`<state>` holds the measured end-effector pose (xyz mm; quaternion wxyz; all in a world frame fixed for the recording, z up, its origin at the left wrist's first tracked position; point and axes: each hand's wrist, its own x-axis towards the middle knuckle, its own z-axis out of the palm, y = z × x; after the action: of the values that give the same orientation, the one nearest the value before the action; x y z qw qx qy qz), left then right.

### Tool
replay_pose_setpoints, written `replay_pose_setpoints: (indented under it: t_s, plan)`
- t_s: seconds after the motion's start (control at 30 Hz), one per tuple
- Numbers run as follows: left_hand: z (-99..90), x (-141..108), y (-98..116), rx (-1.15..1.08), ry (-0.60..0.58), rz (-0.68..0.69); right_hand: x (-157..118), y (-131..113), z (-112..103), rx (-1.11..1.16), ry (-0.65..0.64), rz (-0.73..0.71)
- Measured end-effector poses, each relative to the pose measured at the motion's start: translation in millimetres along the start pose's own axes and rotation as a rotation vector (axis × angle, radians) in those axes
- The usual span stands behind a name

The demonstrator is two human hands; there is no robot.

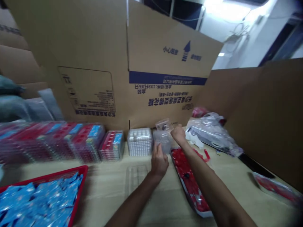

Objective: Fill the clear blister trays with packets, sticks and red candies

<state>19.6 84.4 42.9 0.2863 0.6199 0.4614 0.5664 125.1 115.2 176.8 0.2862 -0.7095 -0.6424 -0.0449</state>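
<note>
At the back middle, a stack of clear plastic trays (163,138) stands beside another, neater tray stack (140,142). My left hand (159,160) touches the front of the first stack, its fingers pointing up and apart. Above and right of that stack is my right hand (178,135), closed, next to a tilted clear tray piece (163,125); what its fingers hold is too blurred to make out. An empty clear tray (136,179) lies on the table left of my left forearm. Under my right forearm sits a long tray of red items (186,179).
Stacked clear packs with red and blue contents (85,142) line the back left. A red basket of blue packets (80,186) is front left. Crumpled plastic bags (213,129) lie back right, and a red-filled tray (274,187) far right. Cardboard walls (94,47) rise behind.
</note>
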Motion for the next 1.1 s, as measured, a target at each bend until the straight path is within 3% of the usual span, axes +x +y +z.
replay_pose_setpoints:
  t_s: [0.1, 0.23, 0.33, 0.4, 0.47, 0.53, 0.6, 0.67, 0.73, 0.87, 0.97, 1.1]
  plan:
    - [-23.7, 0.0, 17.8, -0.294, 0.088, -0.179, -2.0, 6.5, -2.0, -0.045, -0.052, 0.075]
    - [-68.6, -13.4, 39.3, -0.679, 0.055, -0.464, -52.7, 8.4, 9.0, -0.119, -0.181, -0.019]
    - [-93.2, -34.2, 43.8, -0.755, -0.014, -0.619, -96.1, 10.1, 16.6, -0.152, -0.218, -0.077]
    - [-102.9, -51.9, 39.7, -0.674, -0.047, -0.661, -116.3, 13.7, 16.6, -0.165, -0.238, -0.074]
    - [-111.8, -71.9, 30.1, -0.39, -0.061, -0.534, -129.9, 21.9, 12.2, -0.183, -0.259, -0.023]
    - [-123.2, -93.1, 16.5, 0.047, -0.127, -0.295, -139.2, 35.2, 4.6, -0.157, -0.261, 0.039]
    - [-136.7, -113.5, 2.3, 0.434, -0.308, -0.098, -145.8, 50.0, -4.7, -0.063, -0.246, 0.05]
    - [-148.5, -130.7, -9.0, 0.65, -0.522, -0.023, -150.9, 59.9, -14.6, 0.053, -0.224, 0.004]
    - [-156.0, -142.6, -15.4, 0.744, -0.612, -0.019, -156.0, 60.0, -22.0, 0.103, -0.156, -0.096]
    - [-162.6, -151.3, -17.9, 0.831, -0.551, 0.007, -178.6, 35.1, -12.1, -0.106, -0.048, -0.335]
    - [-171.0, -151.3, -19.9, 0.853, -0.546, 0.038, -215.0, 13.1, 21.0, -0.288, -0.2, -0.438]
    - [-187.7, -149.2, -29.2, 0.854, -0.531, 0.046, -251.8, -2.1, 56.6, -0.226, -0.363, -0.493]
